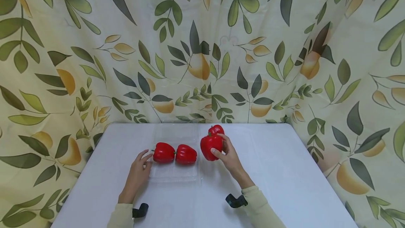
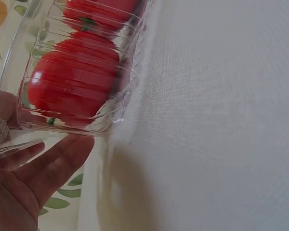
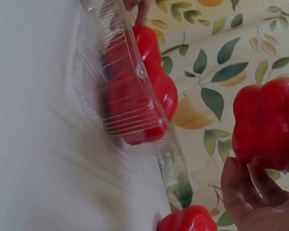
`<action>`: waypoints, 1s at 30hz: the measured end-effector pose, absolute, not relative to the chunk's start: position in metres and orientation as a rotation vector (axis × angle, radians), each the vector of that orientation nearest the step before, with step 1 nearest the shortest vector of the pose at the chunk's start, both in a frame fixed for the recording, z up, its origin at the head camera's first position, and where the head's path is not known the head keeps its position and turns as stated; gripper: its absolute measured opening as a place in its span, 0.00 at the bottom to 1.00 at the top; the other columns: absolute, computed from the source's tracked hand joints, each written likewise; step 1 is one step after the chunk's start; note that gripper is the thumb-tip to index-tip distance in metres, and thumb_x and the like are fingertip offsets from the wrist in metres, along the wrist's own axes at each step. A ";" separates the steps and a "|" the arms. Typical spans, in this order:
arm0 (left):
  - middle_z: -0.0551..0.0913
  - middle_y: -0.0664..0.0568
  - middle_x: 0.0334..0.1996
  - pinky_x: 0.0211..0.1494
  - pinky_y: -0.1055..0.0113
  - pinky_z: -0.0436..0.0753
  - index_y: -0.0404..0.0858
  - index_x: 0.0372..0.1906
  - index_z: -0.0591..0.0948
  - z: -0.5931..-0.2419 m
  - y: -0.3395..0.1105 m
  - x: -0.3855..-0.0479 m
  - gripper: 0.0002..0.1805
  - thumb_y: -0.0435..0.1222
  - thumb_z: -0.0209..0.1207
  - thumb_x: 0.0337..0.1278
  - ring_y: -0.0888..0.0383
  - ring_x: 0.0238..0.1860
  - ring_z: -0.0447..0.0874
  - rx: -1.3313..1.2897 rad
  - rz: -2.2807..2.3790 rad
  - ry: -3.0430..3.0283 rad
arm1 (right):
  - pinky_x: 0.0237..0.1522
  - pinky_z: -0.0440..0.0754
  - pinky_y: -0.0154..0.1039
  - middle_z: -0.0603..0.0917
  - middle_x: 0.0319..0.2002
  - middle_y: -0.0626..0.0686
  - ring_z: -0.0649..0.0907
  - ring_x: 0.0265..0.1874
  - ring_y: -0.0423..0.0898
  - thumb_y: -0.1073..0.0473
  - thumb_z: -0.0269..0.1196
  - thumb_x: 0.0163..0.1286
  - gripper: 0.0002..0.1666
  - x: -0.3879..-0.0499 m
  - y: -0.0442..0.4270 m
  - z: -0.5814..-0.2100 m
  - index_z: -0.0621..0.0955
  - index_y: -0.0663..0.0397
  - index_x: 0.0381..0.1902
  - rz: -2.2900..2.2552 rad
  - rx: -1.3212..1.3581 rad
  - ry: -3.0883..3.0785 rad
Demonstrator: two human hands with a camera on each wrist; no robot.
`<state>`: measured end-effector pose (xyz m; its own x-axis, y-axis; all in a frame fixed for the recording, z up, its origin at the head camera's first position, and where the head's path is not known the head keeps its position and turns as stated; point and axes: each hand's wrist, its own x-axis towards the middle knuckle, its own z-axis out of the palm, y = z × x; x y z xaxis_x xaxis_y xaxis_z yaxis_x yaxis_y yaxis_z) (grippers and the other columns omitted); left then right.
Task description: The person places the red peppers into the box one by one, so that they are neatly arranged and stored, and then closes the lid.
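In the head view two red bell peppers, the left one [image 1: 164, 153] and its neighbour [image 1: 186, 154], lie side by side in a clear plastic container [image 1: 177, 176]. The left hand [image 1: 139, 170] is at the container's left end; in the left wrist view its fingers [image 2: 62, 159] touch the clear wall near a pepper [image 2: 74, 82]. Right of the container, the right hand [image 1: 232, 157] grips a third pepper [image 1: 210, 147], raised off the table, its stem up. That pepper [image 3: 269, 122] also shows in the right wrist view above the fingers.
Another red pepper [image 1: 217, 129] stands on the white table [image 1: 269, 157] behind the gripped one. The container's clear lid [image 1: 175, 133] lies behind its base. A leaf-patterned curtain [image 1: 202, 45] hangs behind the table. Dark wrist devices [image 1: 235, 201] sit at both sleeves.
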<state>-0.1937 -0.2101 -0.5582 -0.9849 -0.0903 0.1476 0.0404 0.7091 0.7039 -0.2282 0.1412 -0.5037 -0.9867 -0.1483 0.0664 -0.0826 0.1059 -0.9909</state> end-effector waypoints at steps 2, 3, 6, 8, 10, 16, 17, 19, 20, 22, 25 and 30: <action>0.67 0.43 0.71 0.58 0.50 0.83 0.34 0.64 0.76 -0.558 -0.210 -0.193 0.21 0.34 0.51 0.69 0.44 0.56 0.83 0.044 -1.135 -2.738 | 0.54 0.85 0.48 0.69 0.68 0.53 0.70 0.66 0.56 0.55 0.73 0.56 0.47 -0.229 0.139 -0.504 0.61 0.39 0.69 -2.059 -0.251 2.295; 0.67 0.43 0.71 0.58 0.50 0.83 0.34 0.63 0.76 -0.558 -0.210 -0.193 0.21 0.34 0.51 0.69 0.44 0.56 0.83 0.044 -1.134 -2.735 | 0.54 0.85 0.48 0.69 0.68 0.53 0.70 0.66 0.56 0.55 0.73 0.57 0.47 -0.229 0.139 -0.504 0.61 0.40 0.70 -2.065 -0.263 2.286; 0.67 0.44 0.71 0.57 0.50 0.83 0.33 0.63 0.77 -0.558 -0.210 -0.192 0.21 0.34 0.51 0.69 0.45 0.55 0.83 0.046 -1.135 -2.726 | 0.53 0.85 0.48 0.68 0.68 0.53 0.70 0.66 0.56 0.57 0.72 0.56 0.50 -0.230 0.136 -0.504 0.59 0.42 0.72 -2.084 -0.304 2.257; 0.68 0.44 0.71 0.57 0.50 0.83 0.33 0.63 0.77 -0.558 -0.210 -0.192 0.21 0.34 0.51 0.69 0.45 0.55 0.83 0.045 -1.134 -2.724 | 0.54 0.85 0.49 0.67 0.69 0.53 0.69 0.67 0.57 0.59 0.73 0.55 0.53 -0.230 0.134 -0.504 0.57 0.43 0.74 -2.092 -0.328 2.232; 0.68 0.44 0.71 0.57 0.50 0.84 0.33 0.63 0.77 -0.559 -0.210 -0.192 0.21 0.34 0.51 0.69 0.45 0.54 0.84 0.044 -1.126 -2.722 | 0.54 0.85 0.49 0.66 0.70 0.53 0.69 0.67 0.58 0.59 0.73 0.55 0.54 -0.229 0.133 -0.503 0.57 0.43 0.74 -2.085 -0.341 2.221; 0.68 0.44 0.71 0.55 0.51 0.85 0.34 0.63 0.77 -0.559 -0.209 -0.191 0.21 0.34 0.51 0.69 0.45 0.53 0.85 0.037 -1.099 -2.721 | 0.54 0.85 0.51 0.65 0.70 0.54 0.67 0.68 0.59 0.57 0.71 0.57 0.49 -0.227 0.128 -0.501 0.61 0.43 0.73 -2.059 -0.313 2.237; 0.68 0.44 0.71 0.54 0.51 0.85 0.34 0.63 0.77 -0.559 -0.209 -0.191 0.21 0.35 0.51 0.69 0.45 0.53 0.85 0.036 -1.101 -2.721 | 0.54 0.85 0.51 0.65 0.70 0.54 0.67 0.68 0.59 0.58 0.71 0.57 0.49 -0.227 0.128 -0.501 0.61 0.43 0.73 -2.061 -0.310 2.236; 0.68 0.44 0.70 0.54 0.51 0.85 0.34 0.63 0.77 -0.559 -0.209 -0.190 0.21 0.34 0.52 0.69 0.45 0.53 0.85 0.033 -1.108 -2.720 | 0.54 0.85 0.50 0.66 0.69 0.54 0.67 0.68 0.58 0.57 0.72 0.56 0.48 -0.227 0.126 -0.502 0.62 0.42 0.72 -2.064 -0.307 2.234; 0.68 0.44 0.70 0.55 0.51 0.85 0.34 0.63 0.77 -0.559 -0.209 -0.190 0.21 0.34 0.52 0.68 0.45 0.53 0.85 0.034 -1.110 -2.722 | 0.54 0.85 0.50 0.66 0.69 0.53 0.67 0.68 0.58 0.57 0.72 0.56 0.48 -0.227 0.126 -0.502 0.62 0.40 0.71 -2.066 -0.306 2.230; 0.68 0.43 0.70 0.55 0.51 0.85 0.34 0.63 0.77 -0.558 -0.209 -0.190 0.21 0.34 0.52 0.68 0.45 0.53 0.84 0.032 -1.110 -2.726 | 0.54 0.85 0.50 0.67 0.69 0.52 0.68 0.68 0.57 0.57 0.73 0.56 0.47 -0.227 0.124 -0.503 0.64 0.37 0.70 -2.069 -0.303 2.223; 0.68 0.43 0.71 0.55 0.51 0.85 0.34 0.63 0.77 -0.559 -0.209 -0.190 0.21 0.34 0.51 0.69 0.45 0.53 0.84 0.036 -1.108 -2.731 | 0.53 0.85 0.49 0.68 0.68 0.50 0.68 0.67 0.56 0.56 0.74 0.55 0.47 -0.226 0.120 -0.504 0.64 0.34 0.69 -2.071 -0.308 2.227; 0.68 0.44 0.71 0.55 0.51 0.85 0.34 0.63 0.77 -0.558 -0.208 -0.190 0.21 0.34 0.51 0.69 0.45 0.54 0.84 0.047 -1.109 -2.733 | 0.54 0.85 0.50 0.69 0.67 0.50 0.69 0.67 0.55 0.55 0.74 0.54 0.49 -0.223 0.112 -0.503 0.63 0.39 0.70 -2.076 -0.330 2.224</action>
<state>-0.1905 -0.2082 -0.5583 -0.9812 -0.1009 0.1647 0.0424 0.7194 0.6933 -0.2232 0.1118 -0.5027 -0.9735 -0.2113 0.0869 -0.1012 0.0580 -0.9932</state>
